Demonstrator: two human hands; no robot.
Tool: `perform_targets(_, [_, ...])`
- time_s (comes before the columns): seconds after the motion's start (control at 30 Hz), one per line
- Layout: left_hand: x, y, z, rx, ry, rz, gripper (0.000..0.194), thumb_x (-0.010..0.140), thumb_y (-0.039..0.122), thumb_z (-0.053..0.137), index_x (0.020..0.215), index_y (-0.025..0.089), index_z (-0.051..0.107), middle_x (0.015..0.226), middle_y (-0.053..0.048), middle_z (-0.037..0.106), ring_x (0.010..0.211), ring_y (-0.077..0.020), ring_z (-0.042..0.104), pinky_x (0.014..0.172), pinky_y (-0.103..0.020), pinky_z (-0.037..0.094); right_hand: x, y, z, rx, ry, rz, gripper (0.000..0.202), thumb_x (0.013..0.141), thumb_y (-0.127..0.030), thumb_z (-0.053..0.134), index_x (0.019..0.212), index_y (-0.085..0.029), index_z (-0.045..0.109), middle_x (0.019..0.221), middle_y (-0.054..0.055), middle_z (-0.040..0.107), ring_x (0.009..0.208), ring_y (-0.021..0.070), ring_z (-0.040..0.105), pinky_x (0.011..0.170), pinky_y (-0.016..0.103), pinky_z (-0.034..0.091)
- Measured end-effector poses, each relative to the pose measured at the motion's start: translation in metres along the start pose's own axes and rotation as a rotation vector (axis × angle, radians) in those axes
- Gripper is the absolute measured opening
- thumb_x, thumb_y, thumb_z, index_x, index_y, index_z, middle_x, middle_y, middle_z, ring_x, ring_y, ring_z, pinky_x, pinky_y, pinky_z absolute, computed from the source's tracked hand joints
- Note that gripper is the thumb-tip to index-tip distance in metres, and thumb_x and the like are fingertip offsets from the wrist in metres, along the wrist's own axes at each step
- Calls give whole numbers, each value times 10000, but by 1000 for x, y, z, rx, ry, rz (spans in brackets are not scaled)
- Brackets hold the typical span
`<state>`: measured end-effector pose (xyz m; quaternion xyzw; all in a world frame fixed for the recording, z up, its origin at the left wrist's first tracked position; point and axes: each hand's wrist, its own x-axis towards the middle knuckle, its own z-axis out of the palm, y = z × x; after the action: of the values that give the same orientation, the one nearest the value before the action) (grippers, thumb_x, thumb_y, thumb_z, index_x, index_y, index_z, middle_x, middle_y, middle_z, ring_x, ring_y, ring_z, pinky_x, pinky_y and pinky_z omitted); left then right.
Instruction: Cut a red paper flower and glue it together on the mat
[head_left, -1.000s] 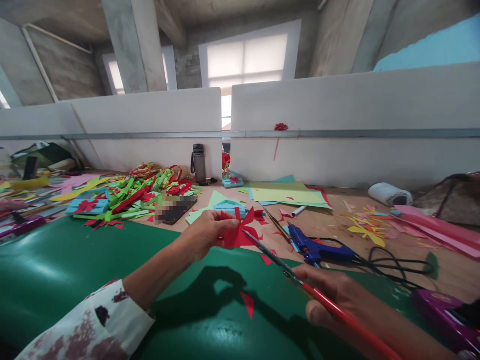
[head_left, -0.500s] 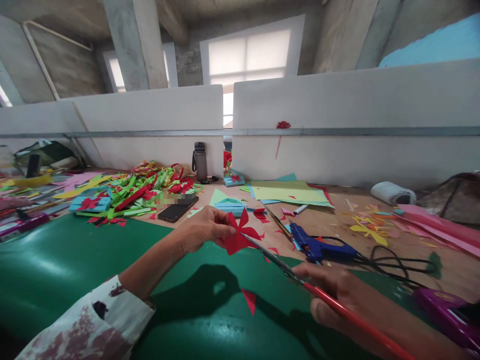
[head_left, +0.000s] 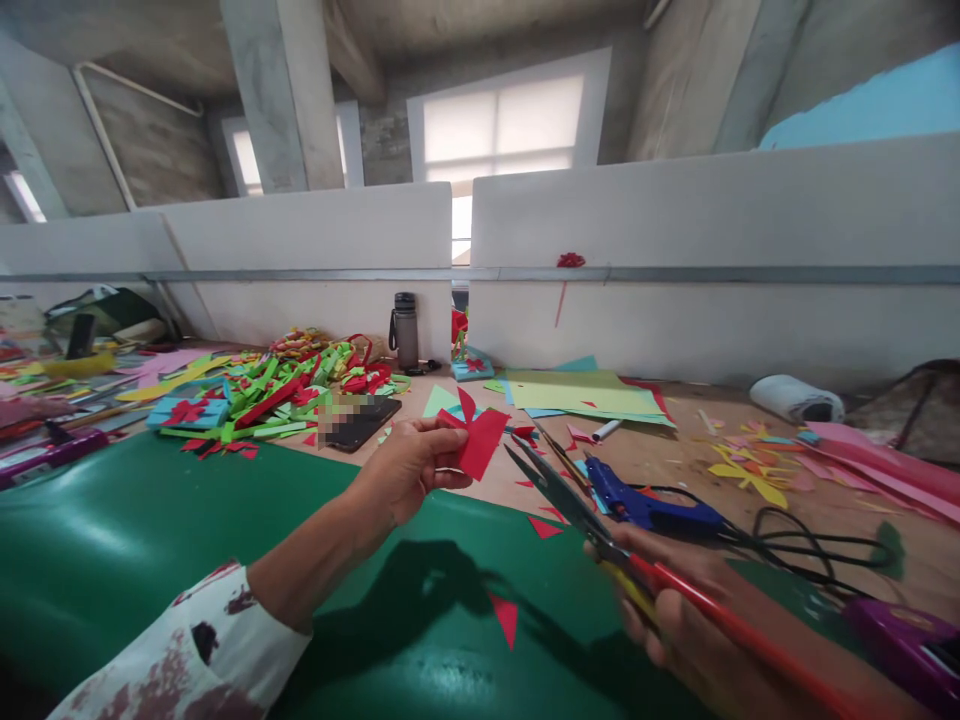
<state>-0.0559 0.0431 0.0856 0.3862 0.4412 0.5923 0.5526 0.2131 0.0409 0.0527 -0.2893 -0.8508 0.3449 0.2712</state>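
Between thumb and fingers, my left hand (head_left: pixel 409 465) pinches a red paper flower (head_left: pixel 482 440), partly cut into petals. My right hand (head_left: pixel 667 590) grips scissors (head_left: pixel 570 500) with a long red handle and a bit of yellow showing below. Their blades point up and left, slightly parted and a small gap away from the paper. Below, a red paper triangle (head_left: pixel 505 618) lies on the green mat (head_left: pixel 420 620). Another red scrap (head_left: pixel 546 527) rests near the mat's back edge.
Behind the scissors lies a blue glue gun (head_left: pixel 652 505) with a coiled black cord. A phone (head_left: pixel 364 422), a dark bottle (head_left: pixel 405 332) and a heap of green and red paper strips (head_left: pixel 285 385) stand left. Coloured sheets (head_left: pixel 585 393) lie at the back, a purple tool (head_left: pixel 904 640) at right.
The scissors have drawn back from the red flower to the right, and their blades have parted. My left hand has turned the flower, so a broad uncut part now faces right.
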Motion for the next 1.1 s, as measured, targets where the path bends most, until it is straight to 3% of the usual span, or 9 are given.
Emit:
perform_targets(0.13, [-6,-10,11,-65,32,11,96,694,159,637,760,130,574,679,-19,610,552,-105,570,487,-237,504,-2,3,10,50,1,21,612,808,-679,361,1065,-178,598,605,13,543,464,116,474,413,214,396])
perform_targets(0.33, [-12,-18,20,-148,39,38,178,659,195,691,636,144,522,501,51,481,435,-57,435,421,-179,406,-10,18,19,118,103,58,719,779,-726,332,1222,-191,519,488,-32,454,427,128,440,454,242,416])
perform_targets(0.47, [-11,-17,23,-169,61,27,183,645,180,696,667,141,518,554,22,549,458,-66,471,443,-190,415,-11,19,17,103,57,129,684,768,-680,437,1251,-200,500,534,-16,508,461,142,465,507,260,453])
perform_targets(0.63, [-15,-14,25,-151,57,45,169,647,176,684,667,144,519,551,27,535,471,-74,476,458,-204,429,-7,6,18,104,41,95,687,775,-692,404,1235,-193,512,553,-24,490,463,122,429,515,242,456])
perform_targets(0.8, [-17,-10,24,-100,69,92,147,637,190,682,661,131,549,590,6,563,538,-113,559,488,-229,464,-12,13,19,108,72,133,678,773,-688,419,1256,-219,501,644,4,530,481,128,456,558,266,477])
perform_targets(0.93, [-19,-7,24,-75,87,83,132,644,179,679,698,122,573,631,-16,620,567,-147,620,539,-260,496,-13,15,18,120,58,128,663,777,-692,403,1235,-226,513,594,-15,488,464,125,429,514,250,458])
perform_targets(1.1, [-20,-7,24,-71,82,82,134,652,170,682,717,115,578,644,-49,659,578,-162,636,579,-290,519,-9,1,18,89,43,115,624,799,-671,397,1197,-209,526,601,-26,460,469,104,387,478,217,424])
